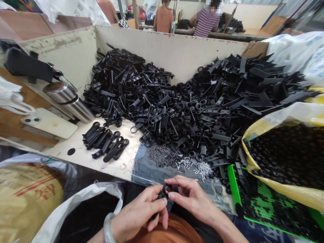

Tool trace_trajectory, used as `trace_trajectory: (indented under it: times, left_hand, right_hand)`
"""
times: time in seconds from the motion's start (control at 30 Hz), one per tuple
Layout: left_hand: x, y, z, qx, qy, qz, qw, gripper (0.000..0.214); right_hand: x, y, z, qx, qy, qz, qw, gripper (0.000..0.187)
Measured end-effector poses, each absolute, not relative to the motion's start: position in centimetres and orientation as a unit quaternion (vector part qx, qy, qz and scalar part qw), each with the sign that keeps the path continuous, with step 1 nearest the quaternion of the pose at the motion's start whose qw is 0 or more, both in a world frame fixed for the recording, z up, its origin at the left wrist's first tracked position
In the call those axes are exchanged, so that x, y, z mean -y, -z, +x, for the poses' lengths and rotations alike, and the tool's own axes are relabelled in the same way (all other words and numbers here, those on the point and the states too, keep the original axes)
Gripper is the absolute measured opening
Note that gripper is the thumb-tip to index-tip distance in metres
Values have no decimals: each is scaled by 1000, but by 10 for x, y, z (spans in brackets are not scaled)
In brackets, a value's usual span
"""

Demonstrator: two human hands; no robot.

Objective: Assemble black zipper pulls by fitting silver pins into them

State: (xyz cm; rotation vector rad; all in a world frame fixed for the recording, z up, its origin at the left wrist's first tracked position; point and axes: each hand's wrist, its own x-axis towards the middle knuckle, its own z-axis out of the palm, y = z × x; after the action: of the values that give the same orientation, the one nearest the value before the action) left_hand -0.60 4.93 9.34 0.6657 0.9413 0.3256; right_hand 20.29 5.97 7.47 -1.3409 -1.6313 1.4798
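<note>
My left hand (141, 211), with a pale bangle (108, 226) at the wrist, closes around a black plastic part (165, 192) at the bench's front edge. My right hand (193, 199) meets it from the other side, thumb and fingers pinched on the same part. Much of the part lies hidden behind the fingers, so its full shape does not show. Just beyond the hands, small dark pins (162, 155) and shiny metal pins (199, 167) lie scattered on a dark sheet. A row of black handles with ring ends (106, 141) rests to the left.
A large heap of black plastic parts (157, 101) fills the walled bench. Left stand a steel flask (76, 104) and a phone (50, 123). Right are a yellow sack (286, 158) of black pieces and a green tray (234, 189). Open bags flank my lap; people work behind.
</note>
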Motion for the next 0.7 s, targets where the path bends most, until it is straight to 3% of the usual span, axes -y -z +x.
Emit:
trace_trajectory:
  times: [0.33,0.57,0.7]
  left_hand:
    - [-54,-95,-9,-442,-147,299,833,44]
    - [-46,-84,-11,-439,-168,280,837,46]
    - [-49,-82,-21,-508,-221,296,778,58]
  right_hand:
    - [-60,-78,203,582,-571,-513,268,30]
    - [-58,-74,198,602,-559,-505,266,31]
    - [-48,-63,200,591,-538,-529,286,47]
